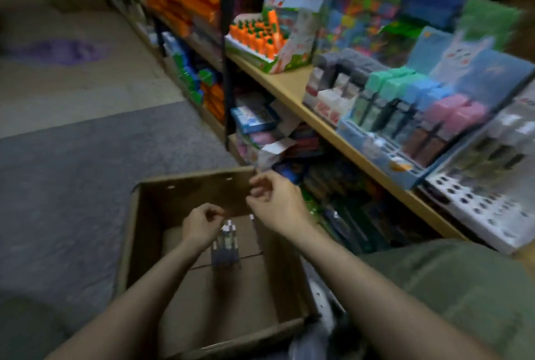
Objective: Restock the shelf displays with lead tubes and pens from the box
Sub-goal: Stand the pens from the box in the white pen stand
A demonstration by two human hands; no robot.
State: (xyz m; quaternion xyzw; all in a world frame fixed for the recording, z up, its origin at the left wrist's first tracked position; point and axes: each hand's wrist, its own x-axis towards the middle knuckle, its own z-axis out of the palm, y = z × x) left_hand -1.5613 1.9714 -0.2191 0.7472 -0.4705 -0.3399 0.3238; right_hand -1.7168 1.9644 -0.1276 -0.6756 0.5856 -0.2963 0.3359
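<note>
An open cardboard box (136, 229) stands on the floor in front of me. My left hand (201, 225) is inside it, fingers curled on the top of a small bundle of lead tubes (225, 246) with white caps. My right hand (273, 199) hovers above the box's far right corner with curled fingers; blur hides whether it pinches anything. On the wooden shelf (292, 90) to the right, a blue display tray (385, 154) holds rows of pastel tubes, and a white perforated display (477, 206) stands beside it.
An orange carrot-shaped item display (254, 38) sits further along the shelf. Lower shelves (289, 139) hold packets and boxes. Grey carpet (72, 186) covers the aisle floor to the left. My knee in green cloth (451, 281) is at the lower right.
</note>
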